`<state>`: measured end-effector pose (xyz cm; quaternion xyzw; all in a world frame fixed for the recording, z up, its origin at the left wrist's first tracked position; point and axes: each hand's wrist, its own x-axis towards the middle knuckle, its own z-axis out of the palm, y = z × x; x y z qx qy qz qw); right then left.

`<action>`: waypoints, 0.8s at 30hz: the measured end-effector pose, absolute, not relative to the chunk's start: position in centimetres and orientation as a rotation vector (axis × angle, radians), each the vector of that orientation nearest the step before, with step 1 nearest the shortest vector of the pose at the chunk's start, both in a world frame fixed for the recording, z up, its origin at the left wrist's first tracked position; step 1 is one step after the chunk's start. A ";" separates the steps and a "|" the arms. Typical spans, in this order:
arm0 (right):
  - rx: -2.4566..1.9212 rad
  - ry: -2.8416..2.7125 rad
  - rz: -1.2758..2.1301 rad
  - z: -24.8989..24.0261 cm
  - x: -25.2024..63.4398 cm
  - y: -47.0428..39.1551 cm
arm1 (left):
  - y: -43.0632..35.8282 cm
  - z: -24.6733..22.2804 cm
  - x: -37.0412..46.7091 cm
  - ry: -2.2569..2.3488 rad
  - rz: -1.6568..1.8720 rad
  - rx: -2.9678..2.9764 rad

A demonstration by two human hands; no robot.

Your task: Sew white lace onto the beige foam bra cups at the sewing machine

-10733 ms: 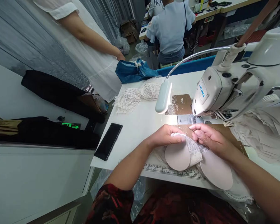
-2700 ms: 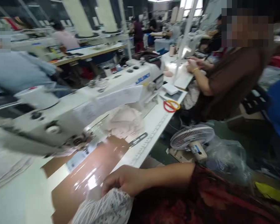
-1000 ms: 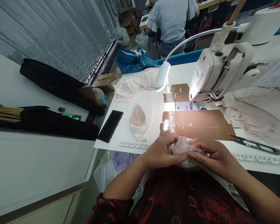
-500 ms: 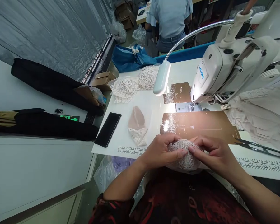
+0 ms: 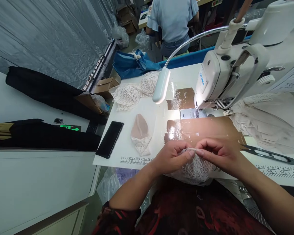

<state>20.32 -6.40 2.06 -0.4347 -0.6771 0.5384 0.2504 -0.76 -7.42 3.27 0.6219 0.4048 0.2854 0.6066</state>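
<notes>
A white lace bra cup (image 5: pixel 197 169) hangs at the table's front edge, close to my body. My left hand (image 5: pixel 173 157) pinches its upper edge between thumb and fingers. My right hand (image 5: pixel 217 155) grips the same edge just beside it, the two thumbs nearly touching. Beyond my left hand, a beige-and-lace cup piece (image 5: pixel 140 134) lies flat on the table. Two joined lace cups (image 5: pixel 127 96) rest farther back. The sewing machine (image 5: pixel 210 78) stands ahead and to the right, its needle area above a metal plate (image 5: pixel 188 113).
A black phone (image 5: pixel 109 139) lies at the table's left edge. Black thread snips (image 5: pixel 269 154) lie at right, near a heap of pale fabric (image 5: pixel 269 120). A lamp head (image 5: pixel 161 85) hangs over the table. A person in a blue shirt (image 5: pixel 171 19) sits beyond.
My hands have moved from pressing the lace cup's face to pinching its upper edge, with more of the cup showing below. The whole view has shifted slightly.
</notes>
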 end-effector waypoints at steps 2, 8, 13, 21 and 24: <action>-1.186 -1.824 1.457 2.5 20.3 -6.4 | -7.2 3.6 -0.8 0.879 0.644 1.390; -1.182 -1.754 1.512 3.2 20.2 -6.1 | -6.6 3.6 -0.2 0.862 0.650 1.247; -1.218 -1.732 1.501 2.3 20.5 -4.7 | -6.0 2.4 0.5 0.951 0.724 0.837; -1.476 -1.851 1.179 2.3 24.9 -3.0 | -1.5 4.7 -3.5 1.582 1.156 1.605; -1.516 -1.998 0.971 3.0 25.0 -1.9 | 0.7 2.7 -0.2 1.636 0.689 2.372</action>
